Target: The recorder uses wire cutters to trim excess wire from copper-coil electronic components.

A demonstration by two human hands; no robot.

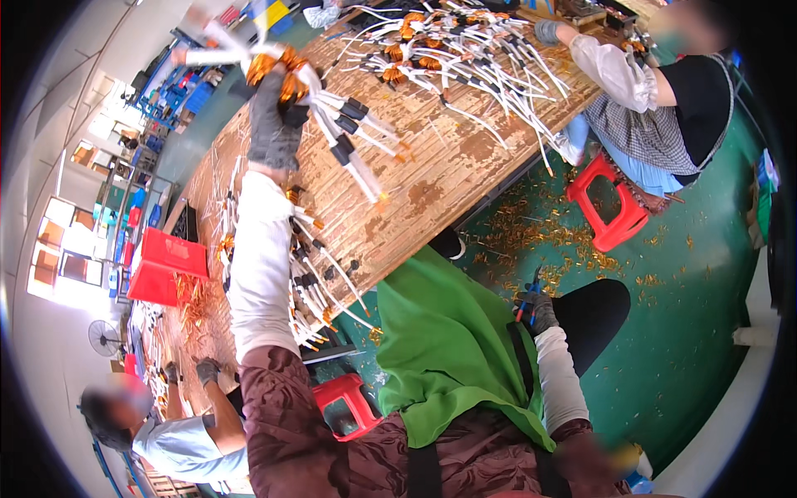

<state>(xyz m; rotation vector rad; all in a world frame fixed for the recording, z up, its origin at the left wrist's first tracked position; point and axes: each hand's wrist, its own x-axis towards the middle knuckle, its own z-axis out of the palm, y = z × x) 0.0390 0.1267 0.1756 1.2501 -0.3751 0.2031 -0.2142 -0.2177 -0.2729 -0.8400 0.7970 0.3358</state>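
Observation:
My left hand (274, 129), in a grey glove, is stretched out over the worn wooden table (448, 178). Its fingers are closed round a copper wire coil (286, 65), whose white-sleeved leads with black bands spread out to both sides; the leads are smeared by motion. Low at my right side, beside my knee, my right hand (544, 314), also gloved, grips a pair of pliers (525, 300) with red and blue handles. The jaws point upward, away from the coil. Below my left forearm, more coils with white leads (311, 282) lie along the table's edge.
A large heap of similar coils (432, 54) covers the far table. A co-worker's gloved hand (548, 33) rests beside it. Red stools (610, 203) and copper scraps (573, 245) are on the green floor. At left stand a red bin (166, 266) and another person (187, 440) working.

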